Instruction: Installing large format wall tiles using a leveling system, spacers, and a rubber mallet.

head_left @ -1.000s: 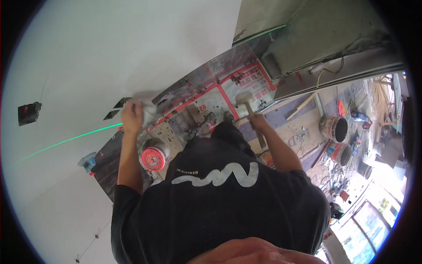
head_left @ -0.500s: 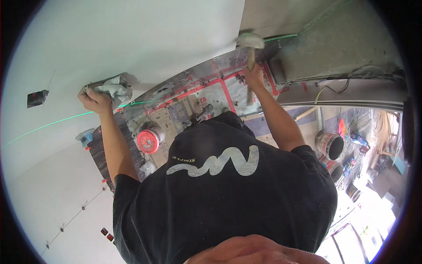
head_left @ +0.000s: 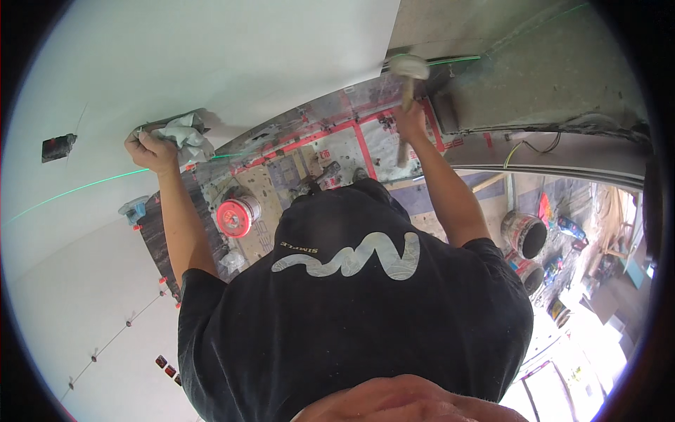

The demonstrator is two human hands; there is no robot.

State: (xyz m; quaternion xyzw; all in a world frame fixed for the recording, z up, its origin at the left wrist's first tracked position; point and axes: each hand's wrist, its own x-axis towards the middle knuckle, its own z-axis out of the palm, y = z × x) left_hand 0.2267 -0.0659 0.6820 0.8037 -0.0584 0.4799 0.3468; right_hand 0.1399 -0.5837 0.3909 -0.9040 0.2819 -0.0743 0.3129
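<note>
White wall panel [head_left: 267,56]: my left fingers [head_left: 135,145] clutch a crumpled rag [head_left: 188,136], right fingers [head_left: 411,118] grip a mallet [head_left: 409,68] near the panel's edge. Likely tapping; next needs light blows.

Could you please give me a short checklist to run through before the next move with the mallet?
1. Right hand closed around the handle of the mallet: ok.
2. Left hand holding the crumpled cloth: ok.
3. Green line visible on the white wall, left of the left hand: ok.
4. Mallet head apart from the wall: cannot tell; it is blurred and the gap does not show.
5. Cloth apart from the wall: cannot tell from this angle.
6. Red-lidded bucket apart from both hands: ok.
</note>
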